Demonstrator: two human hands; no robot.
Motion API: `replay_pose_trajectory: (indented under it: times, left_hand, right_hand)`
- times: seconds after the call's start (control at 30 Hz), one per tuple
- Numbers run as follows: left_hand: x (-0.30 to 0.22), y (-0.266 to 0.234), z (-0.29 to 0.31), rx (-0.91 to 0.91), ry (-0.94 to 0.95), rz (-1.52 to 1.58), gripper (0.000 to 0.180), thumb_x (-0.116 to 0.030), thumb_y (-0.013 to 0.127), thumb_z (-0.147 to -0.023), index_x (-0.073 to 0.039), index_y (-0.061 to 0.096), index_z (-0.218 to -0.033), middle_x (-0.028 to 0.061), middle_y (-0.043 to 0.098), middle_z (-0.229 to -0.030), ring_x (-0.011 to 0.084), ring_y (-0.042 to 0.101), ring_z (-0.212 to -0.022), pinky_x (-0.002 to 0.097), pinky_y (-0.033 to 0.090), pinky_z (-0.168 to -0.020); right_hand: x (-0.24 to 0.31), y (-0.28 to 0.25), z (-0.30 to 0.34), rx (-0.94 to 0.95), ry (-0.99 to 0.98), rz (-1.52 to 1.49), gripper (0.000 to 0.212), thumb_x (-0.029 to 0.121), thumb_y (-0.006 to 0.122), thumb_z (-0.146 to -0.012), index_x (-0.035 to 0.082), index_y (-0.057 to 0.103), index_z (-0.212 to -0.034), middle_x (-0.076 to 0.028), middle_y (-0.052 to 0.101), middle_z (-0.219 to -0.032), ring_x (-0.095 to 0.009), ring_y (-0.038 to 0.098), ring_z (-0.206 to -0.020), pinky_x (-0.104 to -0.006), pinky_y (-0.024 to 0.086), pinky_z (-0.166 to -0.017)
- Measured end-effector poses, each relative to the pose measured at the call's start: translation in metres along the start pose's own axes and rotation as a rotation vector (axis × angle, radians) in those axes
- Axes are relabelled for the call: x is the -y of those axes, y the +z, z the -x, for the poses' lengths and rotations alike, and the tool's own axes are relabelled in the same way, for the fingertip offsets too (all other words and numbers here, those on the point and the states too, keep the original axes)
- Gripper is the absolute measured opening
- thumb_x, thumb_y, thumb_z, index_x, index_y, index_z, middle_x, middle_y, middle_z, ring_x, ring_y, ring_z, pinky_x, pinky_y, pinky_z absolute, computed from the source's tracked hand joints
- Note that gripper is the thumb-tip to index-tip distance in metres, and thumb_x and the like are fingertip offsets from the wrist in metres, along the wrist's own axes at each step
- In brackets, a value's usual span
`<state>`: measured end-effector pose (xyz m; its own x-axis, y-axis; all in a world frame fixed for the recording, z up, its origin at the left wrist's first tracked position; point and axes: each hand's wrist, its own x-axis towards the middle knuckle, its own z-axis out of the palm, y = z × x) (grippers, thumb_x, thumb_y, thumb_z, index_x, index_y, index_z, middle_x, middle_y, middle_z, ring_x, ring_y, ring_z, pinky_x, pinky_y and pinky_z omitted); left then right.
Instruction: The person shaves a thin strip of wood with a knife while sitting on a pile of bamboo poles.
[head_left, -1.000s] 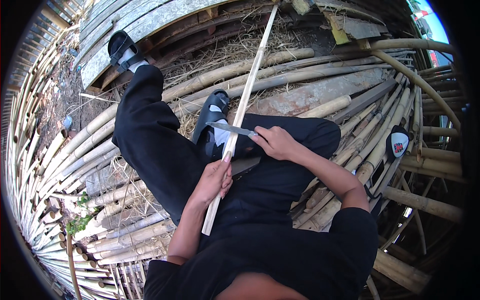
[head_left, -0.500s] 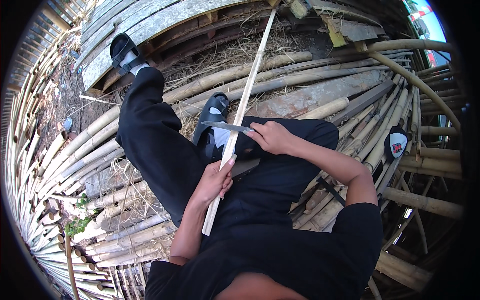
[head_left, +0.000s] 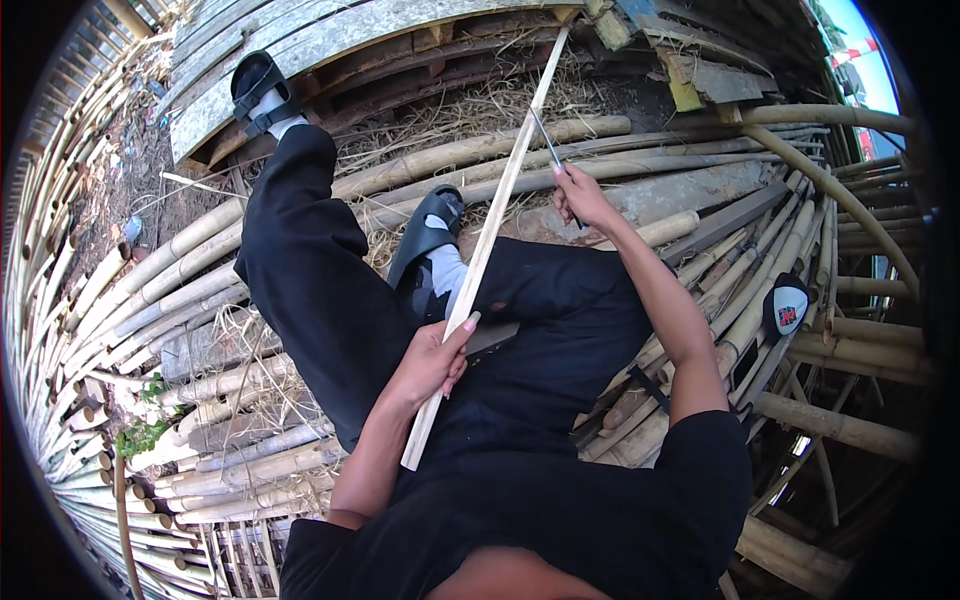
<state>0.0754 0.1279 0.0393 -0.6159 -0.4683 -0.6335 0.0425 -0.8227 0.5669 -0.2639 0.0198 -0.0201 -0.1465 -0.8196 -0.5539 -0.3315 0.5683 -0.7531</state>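
A long pale bamboo strip (head_left: 503, 200) runs slantwise from my lap to the edge of a wooden platform. My left hand (head_left: 432, 362) is closed around its lower part, thumb on top. Farther up, my right hand (head_left: 583, 198) grips a knife (head_left: 549, 143) by its dark handle. The narrow blade points away from me, its tip at the strip's upper half; whether it touches the strip I cannot tell. Next to my left hand, a flat grey piece (head_left: 492, 337) lies on my dark trousers, partly hidden.
Bamboo poles (head_left: 190, 250) lie all around, with dry shavings (head_left: 480, 105) among them. The weathered plank platform (head_left: 300, 40) stands ahead. My sandalled feet rest at the platform and among the poles. A black and white cap (head_left: 786, 306) sits at the right.
My right hand has moved forward along the strip with the knife, from near my left hand to its upper half. My left hand keeps its hold. The view has shifted slightly.
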Motion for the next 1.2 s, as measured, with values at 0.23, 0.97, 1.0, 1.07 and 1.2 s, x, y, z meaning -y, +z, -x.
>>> replay_pose_trajectory:
  times: [0.23, 0.97, 1.0, 1.07, 1.2]
  left_hand:
    - [0.001, 0.000, 0.001, -0.001, -0.029, 0.018, 0.039, -0.033, 0.051, -0.100, -0.009, 0.043, -0.071, -0.0026, 0.040, -0.047, 0.0060, 0.038, -0.033, 0.0202, 0.031, -0.032]
    - [0.007, -0.003, -0.003, 0.003, -0.005, -0.004, 0.040, -0.037, 0.053, -0.098, -0.007, 0.045, -0.073, -0.0018, 0.043, -0.048, 0.0061, 0.040, -0.033, 0.0206, 0.032, -0.033]
    - [0.008, -0.004, -0.003, -0.001, -0.013, -0.006, 0.040, -0.037, 0.053, -0.098, -0.007, 0.045, -0.073, -0.0018, 0.043, -0.048, 0.0060, 0.040, -0.033, 0.0206, 0.032, -0.033]
    - [0.007, -0.003, -0.003, -0.003, -0.010, 0.001, 0.040, -0.037, 0.054, -0.098, -0.007, 0.045, -0.073, -0.0018, 0.043, -0.048, 0.0060, 0.040, -0.033, 0.0206, 0.032, -0.033]
    - [0.006, -0.003, -0.003, 0.001, -0.013, 0.013, 0.041, -0.038, 0.054, -0.098, -0.007, 0.045, -0.073, -0.0018, 0.042, -0.047, 0.0060, 0.040, -0.033, 0.0206, 0.032, -0.033]
  right_hand:
    - [0.006, -0.015, -0.039, -0.138, -0.208, 0.430, 0.038, 0.036, 0.040, -0.102, 0.003, 0.055, -0.090, 0.001, 0.046, -0.059, -0.008, 0.044, -0.048, -0.0242, 0.035, -0.044]
    - [0.031, -0.026, -0.070, -0.306, -0.284, 0.703, 0.039, 0.040, 0.052, -0.095, 0.003, 0.065, -0.091, -0.014, 0.061, -0.063, -0.026, 0.060, -0.058, -0.0392, 0.044, -0.058]
    - [0.033, -0.024, -0.069, -0.305, -0.284, 0.703, 0.039, 0.040, 0.052, -0.095, 0.003, 0.065, -0.091, -0.014, 0.061, -0.063, -0.026, 0.060, -0.058, -0.0392, 0.044, -0.058]
    - [0.037, -0.020, -0.070, -0.296, -0.248, 0.540, 0.034, 0.038, 0.056, -0.092, 0.006, 0.065, -0.091, -0.015, 0.063, -0.068, -0.031, 0.062, -0.067, -0.0419, 0.046, -0.067]
    - [0.034, -0.020, -0.074, -0.359, -0.371, 0.512, 0.018, 0.023, 0.060, -0.092, 0.007, 0.063, -0.101, -0.004, 0.055, -0.056, -0.010, 0.048, -0.051, -0.0286, 0.036, -0.050]
